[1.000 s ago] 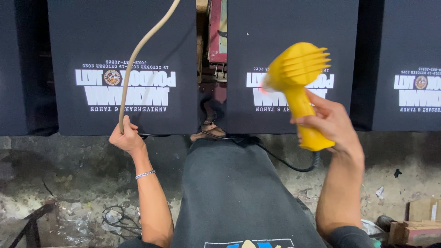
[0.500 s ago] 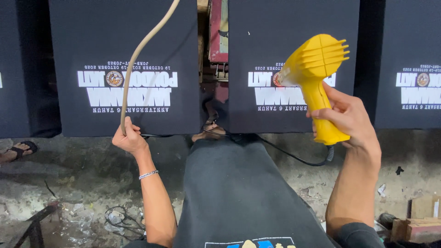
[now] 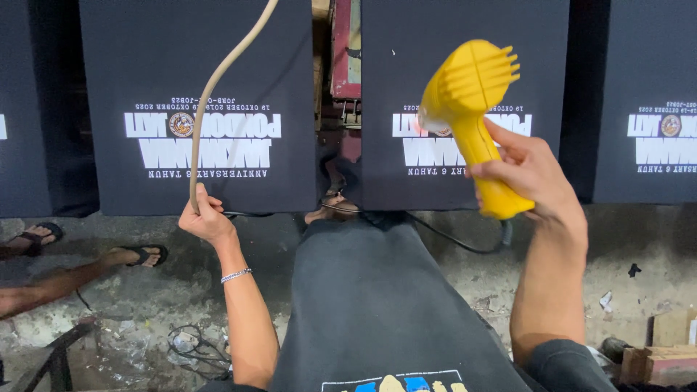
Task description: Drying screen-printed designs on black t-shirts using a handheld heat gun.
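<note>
At the far left, a co-worker's sandalled feet (image 3: 138,254) are seen on the concrete floor (image 3: 639,239), apart from the work. Above them a black printed garment (image 3: 196,101) is stretched flat on its platen, white lettering and a small round emblem across its lower part. A beige cord (image 3: 210,94) is drawn down across this garment and is gripped at its lower end by the left hand (image 3: 205,218), the fingers closed around it just below the platen's edge; a thin bracelet (image 3: 235,275) is worn at that wrist.

Between the platens a red machine frame (image 3: 343,51) is visible, and the person's own dark shirt fills the lower middle.

To the right, a yellow heat gun (image 3: 472,116) is held by its handle in the right hand (image 3: 534,174), the fingers wrapped tightly on the grip, with the nozzle turned toward the white print on the second black garment (image 3: 465,43). A faint reddish glow seems to show at the nozzle, though blur makes this uncertain. A black power cable (image 3: 450,243) trails from the handle's base.

The step in hand is judged to be drying of this second print. A steady sweep across the lettering is called for next, with the nozzle kept off the cloth and the cord held aside.
</note>
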